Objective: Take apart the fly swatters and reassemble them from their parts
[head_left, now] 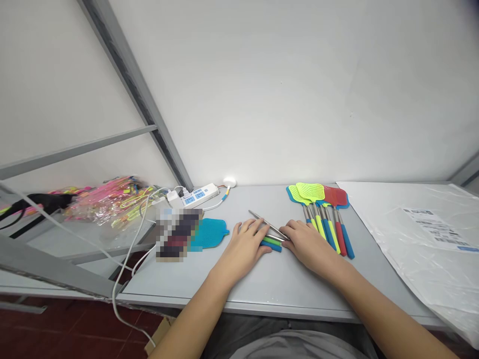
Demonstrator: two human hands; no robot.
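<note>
My left hand [241, 245] lies palm down on the table, its fingers stretched out and slightly apart against a green handle [272, 241] and a blue handle [275, 247]. My right hand [305, 242] is closed, fingertips pressed on the ends of thin metal rods [275, 229]. One rod slants up to the left past my left fingertips; my fingers hide parts of the others. Left of my hands lies a blue perforated fly swatter head [211, 233], partly covered by a pixelated patch. Beside my right hand, several fly swatters [310, 192] with yellow, red and blue heads lie fanned out.
A white power strip [202, 196] with plugs and cables stands at the back left. Shiny plastic packs of colourful items [116, 202] lie beyond the metal frame post [149, 114]. A large white plastic bag [407, 234] with a label covers the table's right side.
</note>
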